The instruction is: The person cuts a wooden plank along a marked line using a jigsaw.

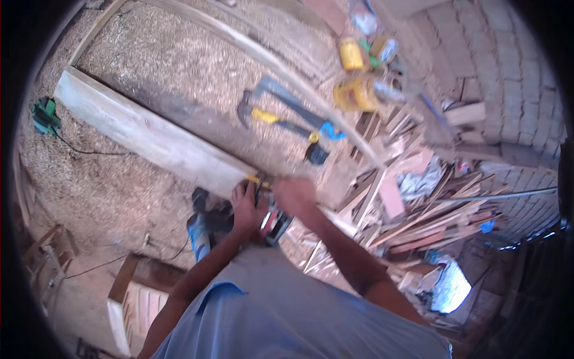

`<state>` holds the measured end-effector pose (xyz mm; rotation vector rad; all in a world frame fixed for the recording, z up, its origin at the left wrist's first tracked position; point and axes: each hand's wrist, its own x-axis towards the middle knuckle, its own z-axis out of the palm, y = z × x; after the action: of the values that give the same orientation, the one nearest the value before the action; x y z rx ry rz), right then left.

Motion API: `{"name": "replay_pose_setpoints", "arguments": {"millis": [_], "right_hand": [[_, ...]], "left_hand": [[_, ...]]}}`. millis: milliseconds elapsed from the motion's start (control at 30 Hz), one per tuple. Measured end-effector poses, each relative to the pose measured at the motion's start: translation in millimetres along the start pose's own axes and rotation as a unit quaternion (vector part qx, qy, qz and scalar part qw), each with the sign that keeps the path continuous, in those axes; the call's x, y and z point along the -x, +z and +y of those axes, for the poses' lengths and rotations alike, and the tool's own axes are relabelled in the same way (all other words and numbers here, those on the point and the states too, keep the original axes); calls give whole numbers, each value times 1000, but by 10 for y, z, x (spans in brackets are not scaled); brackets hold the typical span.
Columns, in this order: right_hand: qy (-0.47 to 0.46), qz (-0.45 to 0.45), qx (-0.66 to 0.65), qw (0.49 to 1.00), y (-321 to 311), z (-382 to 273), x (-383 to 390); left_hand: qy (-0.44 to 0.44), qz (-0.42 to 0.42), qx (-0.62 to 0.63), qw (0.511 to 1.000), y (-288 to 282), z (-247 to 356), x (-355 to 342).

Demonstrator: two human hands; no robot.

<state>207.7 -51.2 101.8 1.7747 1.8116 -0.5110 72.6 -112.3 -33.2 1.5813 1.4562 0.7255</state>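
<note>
My left hand (244, 206) is at the near end of a long pale board (143, 137). Its fingers are curled around something dark and thin that I cannot make out, beside a small yellow piece (253, 178). Close on its right is my right hand (294, 194), smeared by motion, so its fingers do not show clearly. Below both hands lies a red, black and white object (272, 224), partly hidden. Beyond the board, a claw hammer (263, 115) with a yellow and black handle rests by a handsaw (296, 105) with a blue grip.
A long wooden strip (287, 69) runs across the far side. Scrap wood (436, 218) is heaped at right, near yellow containers (353, 93). A black and yellow tape measure (315, 154) lies past my right hand. At left is a green power tool (45, 115) with a cord.
</note>
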Motion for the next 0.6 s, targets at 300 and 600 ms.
{"name": "replay_pose_setpoints", "arguments": {"millis": [300, 600], "right_hand": [[78, 327, -343, 877, 762, 1542, -1097], [245, 185, -804, 509, 2160, 320, 516]], "left_hand": [[3, -49, 65, 997, 84, 13, -112], [-37, -31, 110, 993, 65, -98, -178]]}}
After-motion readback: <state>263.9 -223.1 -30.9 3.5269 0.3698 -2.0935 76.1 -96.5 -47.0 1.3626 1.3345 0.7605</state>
